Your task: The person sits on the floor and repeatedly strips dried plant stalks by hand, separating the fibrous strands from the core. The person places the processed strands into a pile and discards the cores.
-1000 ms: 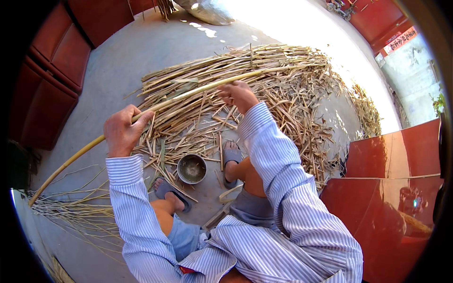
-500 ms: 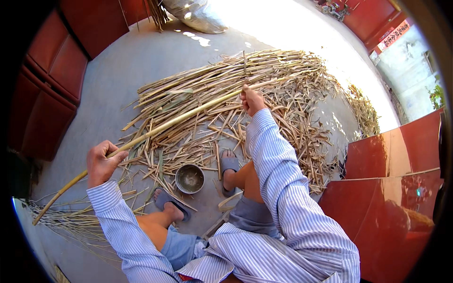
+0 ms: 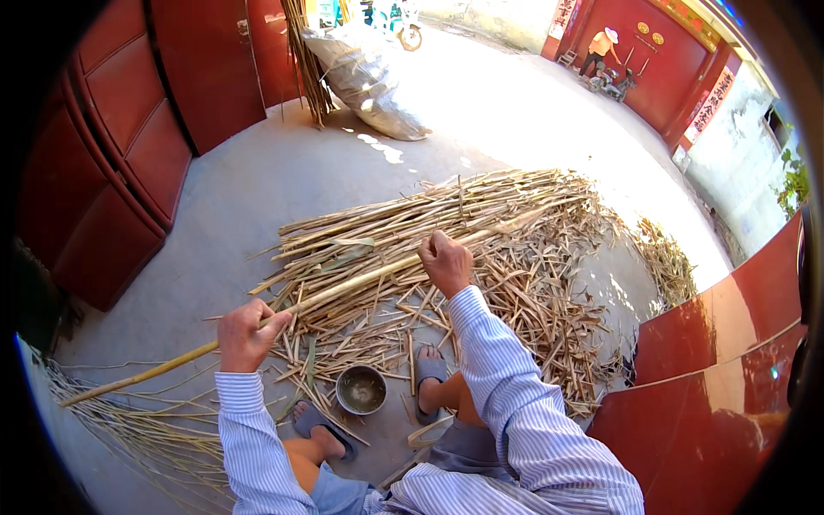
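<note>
A long yellowish reed stalk (image 3: 352, 287) slants across in front of me, its thick end low at the left. My left hand (image 3: 249, 335) is closed round it, thumb pointing along the stalk. Farther up, my right hand (image 3: 445, 263) makes a fist on the same stalk, knuckles upward. Beyond my right hand the stalk's far end merges with a heap of dry stalks (image 3: 369, 225), laid roughly parallel. Loose dry leaf husks (image 3: 545, 300) lie scattered to the right of and below my right hand.
A metal bowl (image 3: 361, 390) with liquid stands between my sandalled feet. Thin twigs (image 3: 146, 425) fan out at the lower left. Red panels (image 3: 721, 343) are at the right, red furniture (image 3: 112, 163) at the left. A pale sack (image 3: 365, 81) and a distant person (image 3: 599, 53) appear farther off.
The view has tilted upward, bringing the far yard and a person into sight. My hands are closer together along the stalk; the right one has come back toward me.
</note>
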